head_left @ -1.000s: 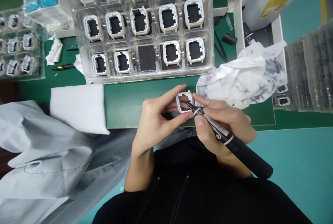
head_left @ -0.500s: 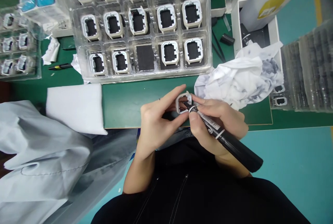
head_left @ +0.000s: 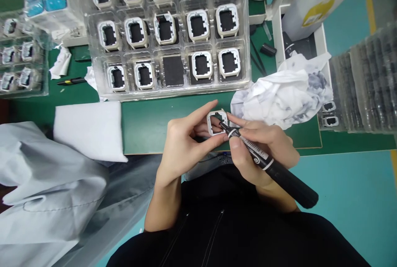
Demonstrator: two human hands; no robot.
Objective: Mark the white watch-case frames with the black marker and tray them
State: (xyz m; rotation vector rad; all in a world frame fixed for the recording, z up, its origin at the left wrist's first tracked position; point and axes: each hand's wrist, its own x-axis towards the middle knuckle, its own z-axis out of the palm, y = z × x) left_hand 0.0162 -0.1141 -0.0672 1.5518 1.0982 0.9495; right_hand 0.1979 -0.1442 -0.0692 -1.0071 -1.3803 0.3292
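Observation:
My left hand grips a small white watch-case frame by its edges, between thumb and fingers, above the front edge of the green table. In my right hand is a black marker pen, its tip pointing up and left into the frame's opening near the inner right side. Whether the tip touches the frame I cannot tell. A clear plastic tray beyond the hands holds rows of similar frames, and one pocket in its nearest row shows only black lining.
A crumpled stained white cloth lies right of my hands, a folded white cloth to the left. Behind stand a white bin and a bottle. Stacked trays line the right; grey fabric fills the lower left.
The watch-case frame has shifted slightly left and turned to face the camera more. The marker's tip has come partly out of the opening, and its rear end is slightly lower and further right.

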